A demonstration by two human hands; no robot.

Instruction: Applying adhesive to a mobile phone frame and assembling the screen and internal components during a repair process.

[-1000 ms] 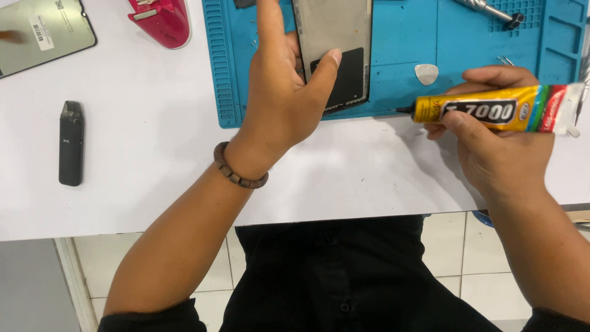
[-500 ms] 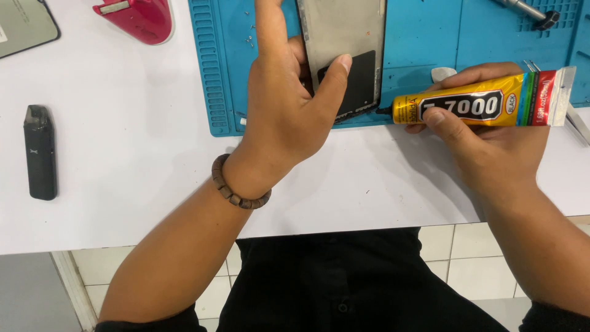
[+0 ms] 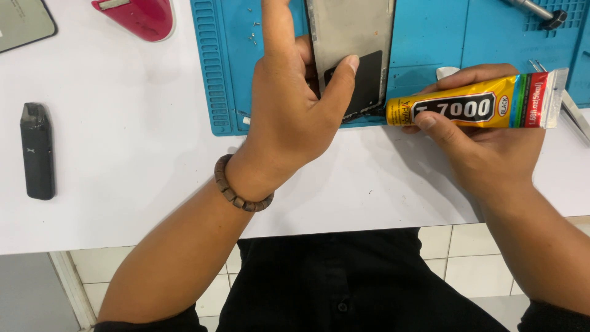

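My left hand presses down on a flat phone panel, grey with a black patch, that lies on a blue work mat. The thumb rests on the black patch and the index finger points away along the panel's left side. My right hand holds a yellow glue tube lying sideways. Its nozzle points left and touches the panel's lower right corner. A brown bead bracelet circles my left wrist.
On the white table lie a small black device at the left, a red case at the top and a phone corner at top left. A metal tool and tweezers sit at the right. Tiny screws dot the mat.
The glue tube's nozzle has moved left to the panel's lower right corner. The view has shifted, so everything on the table sits further left and higher than before.
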